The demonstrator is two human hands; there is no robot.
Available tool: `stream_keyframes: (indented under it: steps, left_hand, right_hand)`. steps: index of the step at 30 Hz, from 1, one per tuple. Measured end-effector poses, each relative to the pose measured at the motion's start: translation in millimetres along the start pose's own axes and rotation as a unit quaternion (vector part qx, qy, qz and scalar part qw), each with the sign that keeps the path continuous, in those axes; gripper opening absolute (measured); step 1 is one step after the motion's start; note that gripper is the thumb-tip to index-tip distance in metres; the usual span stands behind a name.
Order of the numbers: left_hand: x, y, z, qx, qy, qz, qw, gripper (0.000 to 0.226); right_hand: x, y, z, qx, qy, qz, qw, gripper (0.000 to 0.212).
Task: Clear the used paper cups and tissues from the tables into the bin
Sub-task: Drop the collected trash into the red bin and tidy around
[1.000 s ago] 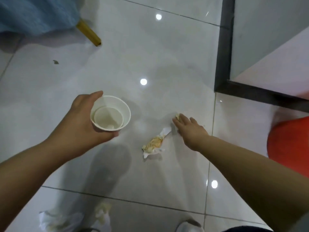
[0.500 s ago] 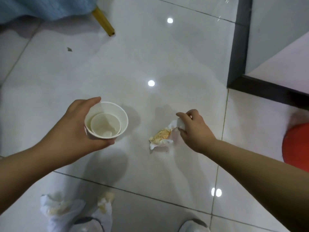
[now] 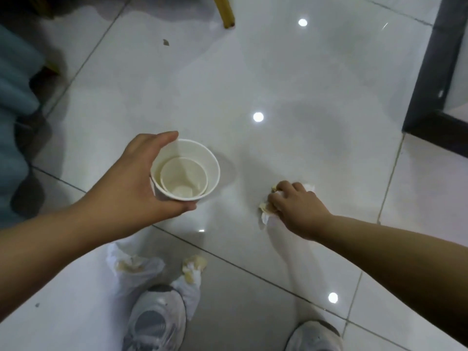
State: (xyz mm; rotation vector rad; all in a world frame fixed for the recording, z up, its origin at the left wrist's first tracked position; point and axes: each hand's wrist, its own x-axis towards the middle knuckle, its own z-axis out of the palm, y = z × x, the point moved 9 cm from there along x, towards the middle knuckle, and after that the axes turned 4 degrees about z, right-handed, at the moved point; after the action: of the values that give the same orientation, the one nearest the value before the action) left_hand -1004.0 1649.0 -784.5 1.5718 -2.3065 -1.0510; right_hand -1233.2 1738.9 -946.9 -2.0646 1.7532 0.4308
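**Cups in one hand, soiled tissue in the other**

A crumpled, yellow-stained tissue [image 3: 264,215] is bunched in the right hand [image 3: 296,206], low over the glossy white floor [image 3: 291,79]. The fingers [image 3: 283,186] are curled tight round it, and white ends poke out on both sides of the fist. Whether the tissue touches the tiles cannot be told.

Well apart to the left, the left hand [image 3: 131,188] holds two nested paper cups [image 3: 186,171] upright, thumb and fingers wrapped round the outer wall. The smaller cup sits inside the larger.

Nearer the person, two more stained tissues [image 3: 134,267] lie on the floor just ahead of the left shoe [image 3: 154,323]. The right shoe [image 3: 311,338] shows at the bottom edge. A yellow furniture leg [image 3: 225,11] stands at the top, blue fabric [image 3: 12,97] at left and a dark frame [image 3: 430,72] at right.
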Motion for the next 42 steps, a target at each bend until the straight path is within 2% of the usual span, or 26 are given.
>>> stream_keyframes:
  steps: [5,8,12,16,18,22,27,32,36,40,42]
  left_hand:
    - [-22,-26,-1,-0.008,0.009,-0.042,0.999,0.112]
    - [-34,-48,0,-0.004,0.02,-0.071,0.997,0.115]
    - [-50,-75,-7,0.017,0.042,-0.114,0.992,0.115]
    - [-63,-98,-11,0.019,0.05,-0.139,0.989,0.114]
    - [-68,-110,-11,0.02,0.053,-0.152,0.987,0.113]
    - [-75,-126,-12,0.019,0.06,-0.178,0.982,0.11]
    - [-75,-136,-17,-0.005,0.065,-0.188,0.98,0.11]
    - [-68,-138,-27,-0.006,0.072,-0.184,0.98,0.107]
    - [-62,-142,-33,-0.015,0.092,-0.178,0.98,0.108]
    - [-55,-148,-41,-0.014,0.109,-0.18,0.977,0.106]
    - [-50,-150,-45,-0.025,0.121,-0.175,0.977,0.105]
  right_hand:
    - [-13,-81,-12,0.031,0.027,-0.155,0.987,0.031]
    - [-25,-137,-5,0.022,0.008,-0.234,0.972,0.045]
    - [-26,-183,4,-0.011,-0.02,-0.288,0.957,0.062]
    - [-21,-211,18,-0.07,-0.033,-0.298,0.951,0.071]
    - [-20,-216,28,-0.102,-0.021,-0.29,0.951,0.063]
    - [-20,-210,35,-0.09,0.002,-0.267,0.959,0.043]
    - [-3,-192,11,-0.058,0.069,-0.186,0.978,0.04]
    - [29,-214,-11,-0.049,0.095,-0.159,0.981,0.043]
    - [37,-243,-23,-0.036,0.119,-0.173,0.977,0.047]
    - [41,-251,-36,-0.034,0.166,-0.205,0.964,0.025]
    - [46,-248,-39,-0.012,0.171,-0.218,0.961,0.022]
